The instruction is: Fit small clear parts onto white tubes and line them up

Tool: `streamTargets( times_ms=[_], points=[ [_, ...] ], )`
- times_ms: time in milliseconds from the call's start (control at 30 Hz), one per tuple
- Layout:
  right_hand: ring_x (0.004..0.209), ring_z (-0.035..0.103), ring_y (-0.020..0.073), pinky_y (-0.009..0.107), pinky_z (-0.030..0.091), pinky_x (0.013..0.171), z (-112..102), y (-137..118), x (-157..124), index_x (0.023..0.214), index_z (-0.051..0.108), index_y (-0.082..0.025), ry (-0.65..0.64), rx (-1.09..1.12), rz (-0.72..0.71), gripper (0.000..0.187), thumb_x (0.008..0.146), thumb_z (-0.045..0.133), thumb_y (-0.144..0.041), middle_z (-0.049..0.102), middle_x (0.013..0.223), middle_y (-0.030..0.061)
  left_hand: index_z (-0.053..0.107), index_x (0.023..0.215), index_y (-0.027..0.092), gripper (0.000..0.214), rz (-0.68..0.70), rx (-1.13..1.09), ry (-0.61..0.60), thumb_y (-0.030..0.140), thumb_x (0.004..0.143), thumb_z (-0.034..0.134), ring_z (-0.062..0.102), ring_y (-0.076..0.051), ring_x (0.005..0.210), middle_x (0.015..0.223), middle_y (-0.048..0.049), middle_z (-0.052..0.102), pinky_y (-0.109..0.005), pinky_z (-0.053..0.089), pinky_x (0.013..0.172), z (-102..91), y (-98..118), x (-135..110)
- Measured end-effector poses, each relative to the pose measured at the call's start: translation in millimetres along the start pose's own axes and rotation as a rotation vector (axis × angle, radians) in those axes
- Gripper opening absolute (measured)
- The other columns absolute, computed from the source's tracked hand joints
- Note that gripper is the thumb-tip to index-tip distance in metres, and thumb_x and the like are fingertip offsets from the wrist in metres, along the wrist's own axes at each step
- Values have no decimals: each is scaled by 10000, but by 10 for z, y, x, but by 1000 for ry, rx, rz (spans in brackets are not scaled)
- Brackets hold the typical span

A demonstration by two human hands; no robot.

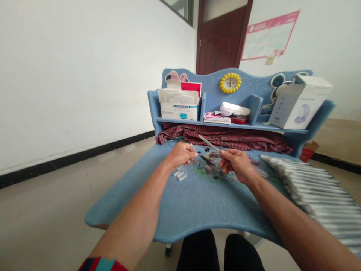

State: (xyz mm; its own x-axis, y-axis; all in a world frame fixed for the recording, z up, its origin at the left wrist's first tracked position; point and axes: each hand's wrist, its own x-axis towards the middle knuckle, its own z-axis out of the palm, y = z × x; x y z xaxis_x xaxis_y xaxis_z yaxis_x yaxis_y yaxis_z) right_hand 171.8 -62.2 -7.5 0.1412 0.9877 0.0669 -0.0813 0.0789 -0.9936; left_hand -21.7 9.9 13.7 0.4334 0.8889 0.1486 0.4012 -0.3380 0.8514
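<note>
My right hand (235, 162), over the middle of the desk, is closed on a thin translucent pen barrel (208, 142) that tilts up to the left. Just left of it, my left hand (182, 154) has its thumb and fingers pinched together; whatever lies between the fingertips is too small to make out. Between the hands are thin dark rods (207, 160). Several short whitish tubes (180, 174) lie on the desktop below my left hand. Small black pieces (216, 177) are scattered near my right hand.
On the right of the blue desk (191, 210) lies a large stack of long pen-like sticks (318, 192). Checked cloth (225, 138) fills the space under the shelf. The shelf holds a mask box (179, 111), a yellow clock (230, 82) and a white carton (299, 103).
</note>
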Motion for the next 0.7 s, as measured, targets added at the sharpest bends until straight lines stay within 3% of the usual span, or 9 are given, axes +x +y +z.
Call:
streamTargets(
  times_ms=[167,233,367,533,700],
  points=[
    [300,495,98,175,331,285,-24,11,41,639,496,-156,25,5,-22,260,685,608,-385,598,470,13,647,781,167,166,411,388,-127,129,627,596,557,-156,719,746,-29,608,-268,425,686,246,-110,18],
    [300,495,98,176,330,284,-27,14,46,623,495,-156,17,-2,-22,271,681,613,-393,591,459,13,655,821,188,210,516,491,-189,123,634,585,551,-184,799,820,-45,608,-288,408,747,346,-143,1],
    [298,491,95,175,331,283,-21,20,45,615,502,-155,-1,-17,-13,282,682,610,-407,593,459,15,653,821,206,192,523,584,-181,145,658,573,529,-226,881,859,-64,604,-327,375,812,452,-184,-19],
    [287,482,91,174,327,276,-12,38,51,622,506,-152,-2,-36,-8,276,681,607,-402,595,461,13,639,790,198,148,490,603,-139,151,675,558,526,-227,861,831,-71,593,-320,375,783,491,-198,-8],
    [284,481,92,177,331,277,-32,37,62,599,493,-153,19,-44,-12,280,683,601,-398,586,452,11,598,696,188,53,405,347,-105,159,675,559,532,-167,672,662,-26,575,-270,389,654,394,-163,-3]
  ],
)
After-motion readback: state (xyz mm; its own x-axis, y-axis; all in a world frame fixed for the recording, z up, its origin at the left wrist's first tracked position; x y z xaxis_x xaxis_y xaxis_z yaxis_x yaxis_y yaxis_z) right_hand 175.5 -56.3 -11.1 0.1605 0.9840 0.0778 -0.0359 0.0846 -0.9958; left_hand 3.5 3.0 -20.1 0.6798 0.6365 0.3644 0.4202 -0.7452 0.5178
